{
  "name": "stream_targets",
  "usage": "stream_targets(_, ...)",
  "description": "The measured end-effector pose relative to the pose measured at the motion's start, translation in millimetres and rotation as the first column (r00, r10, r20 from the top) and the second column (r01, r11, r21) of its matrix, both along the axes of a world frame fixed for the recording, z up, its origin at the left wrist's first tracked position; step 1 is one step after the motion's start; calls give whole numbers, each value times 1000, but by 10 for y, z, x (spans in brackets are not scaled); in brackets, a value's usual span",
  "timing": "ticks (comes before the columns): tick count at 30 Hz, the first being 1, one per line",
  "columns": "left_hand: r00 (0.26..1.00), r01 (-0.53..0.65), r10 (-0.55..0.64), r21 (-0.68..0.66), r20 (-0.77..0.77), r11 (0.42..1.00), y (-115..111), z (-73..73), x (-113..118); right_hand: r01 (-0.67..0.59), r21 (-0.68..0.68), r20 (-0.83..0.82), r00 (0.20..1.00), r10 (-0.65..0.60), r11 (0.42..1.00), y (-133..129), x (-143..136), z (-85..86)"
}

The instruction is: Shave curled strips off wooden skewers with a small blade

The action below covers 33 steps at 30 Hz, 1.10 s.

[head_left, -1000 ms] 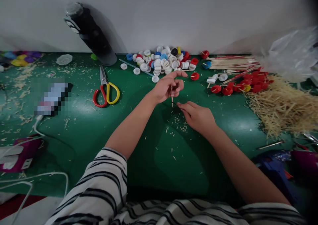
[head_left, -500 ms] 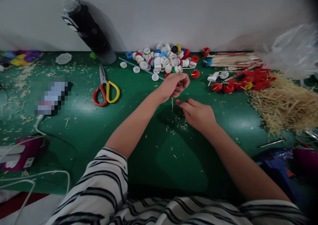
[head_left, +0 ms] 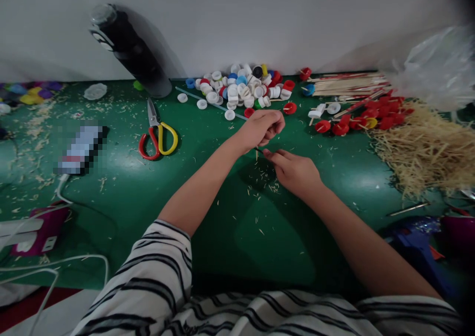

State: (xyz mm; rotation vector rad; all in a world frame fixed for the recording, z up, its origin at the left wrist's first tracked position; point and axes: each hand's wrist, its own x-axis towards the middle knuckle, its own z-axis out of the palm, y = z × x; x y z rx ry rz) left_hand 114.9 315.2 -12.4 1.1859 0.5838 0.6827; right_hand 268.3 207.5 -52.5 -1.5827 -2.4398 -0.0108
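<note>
Near the middle of the table, my left hand [head_left: 261,128] is closed, knuckles up, around a thin wooden stick [head_left: 257,155]. Only the stick's pale lower tip shows below the fingers. My right hand [head_left: 297,170] is just to the right and lower, its thumb and forefinger pinched on a thin dark blade-like piece [head_left: 260,151]. That piece reaches across to the stick's tip; its full shape is hidden by the fingers. Small wood shavings [head_left: 273,186] lie scattered on the green table [head_left: 222,242] under both hands.
Behind the hands is a heap of bottle caps [head_left: 245,91]. Red-and-yellow scissors [head_left: 159,135], a dark bottle [head_left: 133,54] and a phone [head_left: 80,150] are at left. Wooden sticks [head_left: 345,84], red caps [head_left: 382,113], straw-like shavings [head_left: 426,150] and a blue tool [head_left: 415,247] are at right.
The thin dark piece in my right hand now shows against the stick's tip. Both hands stay nearly in place, and the whole view has shifted slightly.
</note>
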Motion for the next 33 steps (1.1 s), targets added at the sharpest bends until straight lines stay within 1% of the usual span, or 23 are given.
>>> stream_targets(8,1000,9,-9,-3,20,1000,46,-51,-19,11,-47,-1,1000,-11,999,-45,18,-26)
stream_targets(12,1000,7,-6,-20,25,1000,37,-37,-32,-41,-88,89,995,48,995,-92,28,-23)
stream_targets(14,999,20,-19,-17,30,1000,31,-35,-30,-45,-93,113,992,55,995,-105,29,-22)
stream_targets(20,1000,7,-7,-8,19,1000,35,-48,-15,-4,-55,20,1000,5,998,-73,26,-12)
stream_targets(26,1000,-7,7,5,-3,1000,36,-44,6,13,103,33,999,-16,995,7,-18,14)
stream_targets(28,1000,-17,17,-1,-8,1000,35,-38,10,9,105,37,999,-13,994,21,-22,11)
stream_targets(33,999,-32,32,-22,-14,999,24,-14,7,-6,32,1,1000,6,999,23,-8,-6)
